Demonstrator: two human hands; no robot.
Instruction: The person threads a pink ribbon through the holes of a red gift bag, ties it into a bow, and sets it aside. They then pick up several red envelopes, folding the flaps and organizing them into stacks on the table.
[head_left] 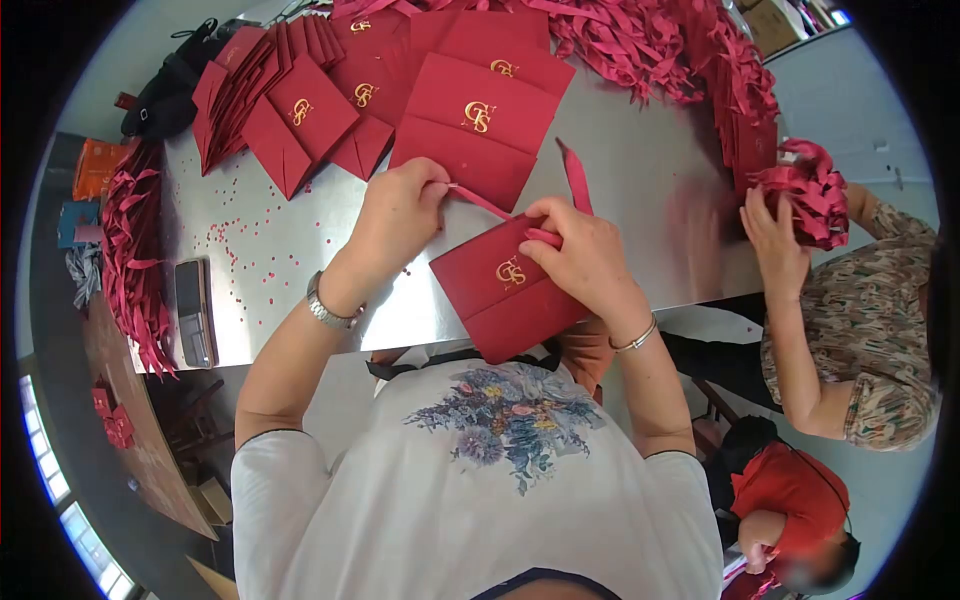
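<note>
A dark red paper gift bag (485,305) with a gold monogram lies tilted at the table's front edge, in front of my body. My left hand (398,208) is closed in a pinch on the end of a red ribbon (484,203), which runs taut toward the bag's upper edge. On the bag's upper right corner rests my right hand (588,252), thumb and fingers pinched on a folded part of the ribbon. A loose ribbon tail (574,178) sticks up beyond the right hand. The far side of the bag is hidden.
Beyond my hands, several flat red bags (450,110) overlap, with more standing bags (290,125) at left. Ribboned bags pile up (640,45) at back right. A phone (194,312) lies at left. A co-worker's hand (775,245) holds ribboned bags at right; another person (790,495) sits below.
</note>
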